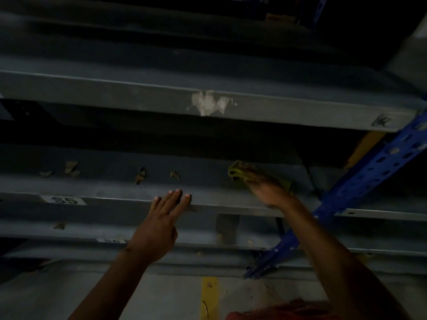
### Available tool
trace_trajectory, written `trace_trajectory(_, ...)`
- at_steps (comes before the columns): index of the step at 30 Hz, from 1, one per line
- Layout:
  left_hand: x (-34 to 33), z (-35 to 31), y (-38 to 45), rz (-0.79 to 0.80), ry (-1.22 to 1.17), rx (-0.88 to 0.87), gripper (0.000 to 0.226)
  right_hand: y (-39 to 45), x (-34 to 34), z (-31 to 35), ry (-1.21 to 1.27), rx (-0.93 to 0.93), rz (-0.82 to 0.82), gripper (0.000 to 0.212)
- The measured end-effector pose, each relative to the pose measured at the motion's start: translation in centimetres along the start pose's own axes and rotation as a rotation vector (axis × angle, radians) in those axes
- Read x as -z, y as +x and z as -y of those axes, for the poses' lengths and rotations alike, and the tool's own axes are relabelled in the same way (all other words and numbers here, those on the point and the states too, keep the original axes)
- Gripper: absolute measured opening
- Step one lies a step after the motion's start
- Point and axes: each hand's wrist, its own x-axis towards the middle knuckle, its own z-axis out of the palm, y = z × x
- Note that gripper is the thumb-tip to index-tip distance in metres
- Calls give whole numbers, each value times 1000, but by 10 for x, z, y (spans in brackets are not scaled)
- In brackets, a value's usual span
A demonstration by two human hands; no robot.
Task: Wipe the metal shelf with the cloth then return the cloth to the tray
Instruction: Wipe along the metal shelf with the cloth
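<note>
My right hand [265,185] presses a crumpled yellow-green cloth [236,173] onto the top of the grey metal shelf [111,183], toward its right end near the blue perforated upright [369,172]; its fingers lie over the cloth, though the dim blur hides how tightly they curl. My left hand [161,222] is flat, fingers [178,195] straight and close together, tips touching the shelf's front edge. A white label reading S5 [64,200] sits on that edge, left. Small scraps of debris [140,175] lie on the shelf surface.
</note>
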Motion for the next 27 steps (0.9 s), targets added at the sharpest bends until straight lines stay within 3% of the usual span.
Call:
trace_trajectory(4, -4, 1, 0, -26, -21, -8, 99, 27, -1, 6, -10, -154, -28, 50)
trace_trajectory(11, -3, 4, 0, -31, -46, -37, 100, 25, -24, 51, 32, 137, 5, 50)
trace_trajectory(15, 7, 5, -5, -42, -82, -37, 88, 4, -15, 43, 279, 30, -19, 40)
trace_trajectory(21, 17, 36, -23, -170, -31, 99, 78, 37, -17, 45, 86, 25, -7, 57)
trace_trajectory(27, 21, 36, -21, -197, -116, 114, 77, 67, -30, 71, -35, 11, -51, 51)
